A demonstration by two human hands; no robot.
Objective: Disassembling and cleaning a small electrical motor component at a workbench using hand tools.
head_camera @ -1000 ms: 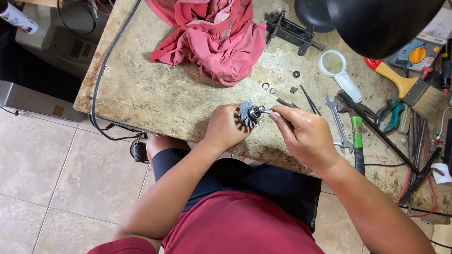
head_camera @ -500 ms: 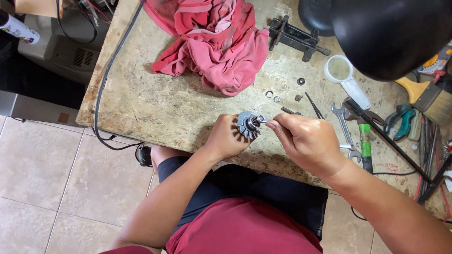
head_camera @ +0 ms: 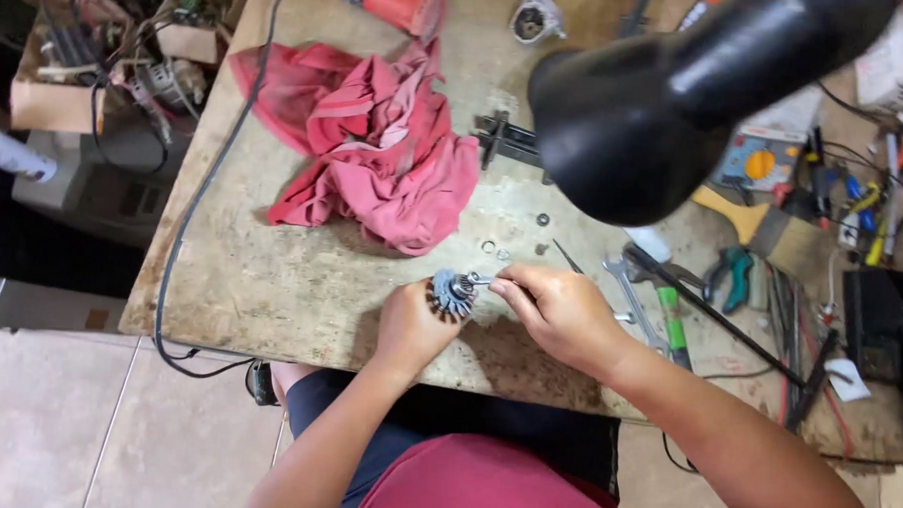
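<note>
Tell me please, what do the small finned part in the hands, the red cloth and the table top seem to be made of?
Finned part: probably metal, grey with dull shine on its radial blades; the left hand holds it, the right hand works at its centre.
Red cloth: soft woven fabric, crumpled in folds.
Table top: looks like worn stone or concrete, beige, mottled and stained; hard to be sure.
</note>
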